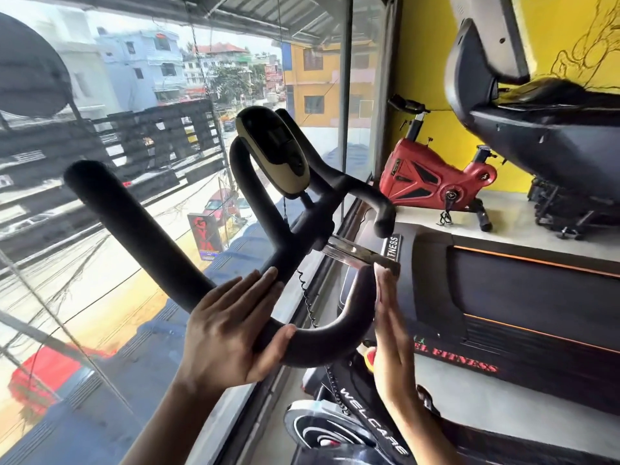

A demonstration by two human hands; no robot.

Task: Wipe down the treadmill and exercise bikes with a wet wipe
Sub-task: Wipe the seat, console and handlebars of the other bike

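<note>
Head view: left hand (228, 330) fingers straight, flat on the black handlebar (134, 226). Right hand (391, 333) fingers straight, touching its curve. Window (100, 95) left; treadmill (520, 297) right, red bike (432, 176) beyond.

Hands: 2, left hand (228, 330) and right hand (391, 333). Exercise bikes: 2. One is the black bike (369, 417), with 1 handlebar (134, 226) and 1 console (278, 152). The other is the red bike (429, 179), on the floor by the yellow wall (426, 62). Treadmill (520, 297): 1, with 2 orange stripes (536, 261). Dark machine (553, 146) at top right: 1, kind unclear.
</note>
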